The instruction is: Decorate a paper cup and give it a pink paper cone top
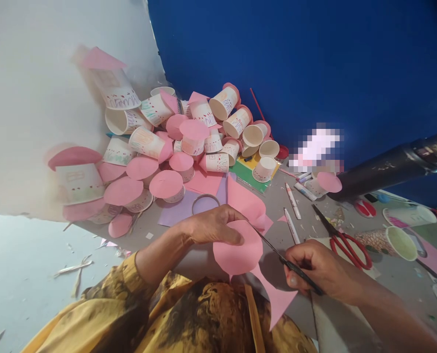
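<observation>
My left hand pinches a round pink paper piece by its upper left edge, thumb on top. A curved offcut strip hangs from the lower right of that circle. In my right hand are black-handled scissors, their blades pointing up and left to the circle's upper right edge. How far apart the blades are is hard to see. Behind my left hand, pink paper and a lilac sheet lie on the grey table, with a tape ring upon the lilac sheet.
Paper cups with pink paper tops are heaped at the back left. Red-handled scissors lie beyond my right hand, near markers and a patterned cup. A dark pole slants in from the right, before a blue wall.
</observation>
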`<state>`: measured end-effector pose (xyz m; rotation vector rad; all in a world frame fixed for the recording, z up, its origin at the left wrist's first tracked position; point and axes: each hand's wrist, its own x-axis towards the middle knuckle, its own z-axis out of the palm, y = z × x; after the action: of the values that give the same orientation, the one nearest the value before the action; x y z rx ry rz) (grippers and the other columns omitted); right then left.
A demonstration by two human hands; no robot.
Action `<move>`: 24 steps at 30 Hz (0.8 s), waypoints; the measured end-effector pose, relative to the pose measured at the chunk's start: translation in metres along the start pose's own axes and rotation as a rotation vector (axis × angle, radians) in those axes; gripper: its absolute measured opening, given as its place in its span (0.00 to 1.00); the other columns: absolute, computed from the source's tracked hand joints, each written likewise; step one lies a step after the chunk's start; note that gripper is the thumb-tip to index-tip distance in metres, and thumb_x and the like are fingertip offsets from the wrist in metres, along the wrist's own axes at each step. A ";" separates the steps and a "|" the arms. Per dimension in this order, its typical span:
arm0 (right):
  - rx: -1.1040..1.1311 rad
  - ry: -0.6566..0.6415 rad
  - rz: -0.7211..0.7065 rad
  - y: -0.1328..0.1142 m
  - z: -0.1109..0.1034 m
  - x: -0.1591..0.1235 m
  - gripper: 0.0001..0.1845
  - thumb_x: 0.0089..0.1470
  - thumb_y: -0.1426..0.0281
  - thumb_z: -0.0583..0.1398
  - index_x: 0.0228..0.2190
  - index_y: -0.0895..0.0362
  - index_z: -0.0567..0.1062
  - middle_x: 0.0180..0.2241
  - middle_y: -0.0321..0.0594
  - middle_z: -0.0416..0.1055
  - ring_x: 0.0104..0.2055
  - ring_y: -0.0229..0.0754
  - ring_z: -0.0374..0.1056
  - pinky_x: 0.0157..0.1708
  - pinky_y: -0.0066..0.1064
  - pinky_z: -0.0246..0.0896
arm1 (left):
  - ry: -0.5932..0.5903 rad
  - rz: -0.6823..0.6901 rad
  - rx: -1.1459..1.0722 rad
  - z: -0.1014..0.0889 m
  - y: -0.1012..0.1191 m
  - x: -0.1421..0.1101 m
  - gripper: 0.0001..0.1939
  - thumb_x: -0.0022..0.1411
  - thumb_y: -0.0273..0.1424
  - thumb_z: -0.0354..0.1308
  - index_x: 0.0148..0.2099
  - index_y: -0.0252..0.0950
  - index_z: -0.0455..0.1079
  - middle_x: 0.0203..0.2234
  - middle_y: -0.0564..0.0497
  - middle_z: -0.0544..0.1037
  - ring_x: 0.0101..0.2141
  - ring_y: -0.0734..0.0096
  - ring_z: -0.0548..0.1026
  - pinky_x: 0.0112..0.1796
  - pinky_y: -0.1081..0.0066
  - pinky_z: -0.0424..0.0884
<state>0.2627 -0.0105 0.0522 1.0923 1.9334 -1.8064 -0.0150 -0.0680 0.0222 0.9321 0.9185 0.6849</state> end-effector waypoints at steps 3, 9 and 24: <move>0.013 0.004 -0.002 -0.001 -0.002 0.000 0.28 0.51 0.48 0.67 0.19 0.57 0.68 0.18 0.33 0.66 0.22 0.33 0.55 0.23 0.28 0.44 | -0.010 0.012 -0.015 0.000 0.001 0.001 0.08 0.44 0.29 0.69 0.30 0.31 0.78 0.23 0.54 0.75 0.26 0.76 0.68 0.26 0.77 0.63; 0.111 -0.018 -0.055 0.003 -0.002 0.001 0.31 0.51 0.43 0.64 0.20 0.57 0.69 0.17 0.34 0.66 0.22 0.34 0.55 0.24 0.29 0.46 | 0.022 0.047 -0.162 -0.004 -0.009 -0.004 0.17 0.47 0.33 0.71 0.40 0.31 0.81 0.31 0.48 0.81 0.30 0.69 0.74 0.30 0.74 0.69; 0.127 -0.027 -0.044 0.005 0.001 0.001 0.33 0.49 0.40 0.64 0.19 0.58 0.69 0.17 0.34 0.65 0.21 0.33 0.57 0.23 0.29 0.44 | 0.038 0.088 -0.082 -0.008 -0.008 -0.008 0.16 0.46 0.32 0.70 0.40 0.32 0.82 0.33 0.47 0.82 0.34 0.65 0.75 0.33 0.73 0.70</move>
<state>0.2652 -0.0112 0.0484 1.0654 1.8638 -1.9812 -0.0250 -0.0756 0.0156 0.8931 0.8799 0.8122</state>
